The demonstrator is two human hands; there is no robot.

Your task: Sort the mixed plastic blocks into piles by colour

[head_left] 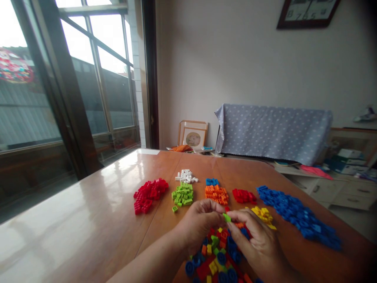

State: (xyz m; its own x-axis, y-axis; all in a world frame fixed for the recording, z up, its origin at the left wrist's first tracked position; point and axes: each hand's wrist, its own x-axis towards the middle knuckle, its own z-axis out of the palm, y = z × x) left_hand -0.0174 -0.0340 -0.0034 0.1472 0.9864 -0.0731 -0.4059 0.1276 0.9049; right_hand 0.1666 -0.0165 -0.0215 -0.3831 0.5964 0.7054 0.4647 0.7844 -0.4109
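Note:
My left hand [203, 220] and my right hand [253, 236] meet above the table, fingers pinched from both sides around a small lime-green toy brick [226, 217]. A bit of red shows just above it; whether it is joined to the green brick I cannot tell. Below both hands lies a mixed heap of toy bricks [213, 267] in red, blue, yellow, orange and green, with round blue pieces among them. My hands and wrists hide part of this heap. Beyond my left hand sits a pile of lime-green bricks [182, 194], and behind my right hand are yellow bricks [263, 215].
Sorted brick piles stand on the wooden table [97, 228]: red [150, 192], white [186, 175], orange [216, 193], small blue [212, 182], another red [244, 195] and a long blue one [297, 214] along the right. One lime-green brick [174, 209] lies apart.

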